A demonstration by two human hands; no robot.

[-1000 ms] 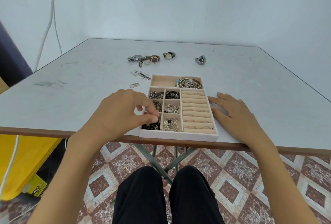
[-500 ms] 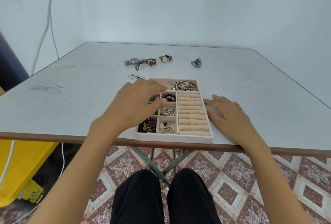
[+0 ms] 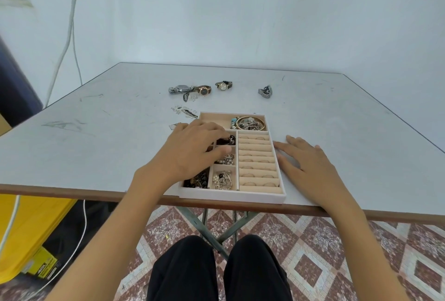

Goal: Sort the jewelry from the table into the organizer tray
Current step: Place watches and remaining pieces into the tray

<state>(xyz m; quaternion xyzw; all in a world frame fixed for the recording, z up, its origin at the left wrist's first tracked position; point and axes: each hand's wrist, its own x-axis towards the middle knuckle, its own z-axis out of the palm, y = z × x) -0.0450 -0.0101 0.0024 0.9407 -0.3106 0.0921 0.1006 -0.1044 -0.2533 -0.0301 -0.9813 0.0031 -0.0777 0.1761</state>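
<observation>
The beige organizer tray sits at the table's front edge. My left hand hovers over its left compartments with curled fingers. Thumb and fingertips pinch a dark jewelry piece in the far small compartment. My right hand lies flat on the table against the tray's right wall. A gold bangle with mixed pieces fills the top compartment, and ring rolls hold rings. Farther back on the table lie a silver watch, a brown-strap watch, a dark-strap watch and a metal-band watch.
Small earring pieces lie just beyond the tray's far left corner. A yellow bin and white cables stand left of the table. My knees are under the table's front edge.
My left hand has moved from the near left compartment forward to the far small compartments. My right hand has stayed flat beside the tray.
</observation>
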